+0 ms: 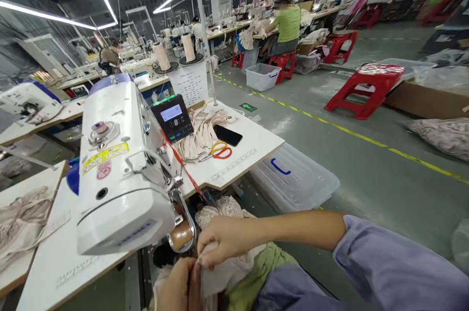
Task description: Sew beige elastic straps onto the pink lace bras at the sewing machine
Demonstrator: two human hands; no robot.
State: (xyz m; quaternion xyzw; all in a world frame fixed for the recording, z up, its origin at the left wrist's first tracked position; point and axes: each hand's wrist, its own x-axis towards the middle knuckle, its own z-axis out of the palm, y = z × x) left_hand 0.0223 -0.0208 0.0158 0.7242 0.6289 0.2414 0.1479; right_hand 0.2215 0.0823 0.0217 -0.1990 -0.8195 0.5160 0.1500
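Note:
Both hands meet low in the view, just in front of the white sewing machine (120,169). My left hand (179,281) is closed, pinching the edge of a pale beige fabric piece (223,274). Close against it, my right hand (223,237) pinches the same fabric between thumb and fingers. The cloth hangs over my lap, and lace (227,206) shows behind the right wrist. Beside the fingers is the machine's brown roller (181,235). What lies exactly between the fingertips is hidden.
On the white table (249,144) lie scissors (220,149), a black phone (227,135) and beige strips (198,140) by a control panel (173,118). A lidded plastic box (300,179) stands below. Red stools (370,88) and a seated person (287,27) are farther back.

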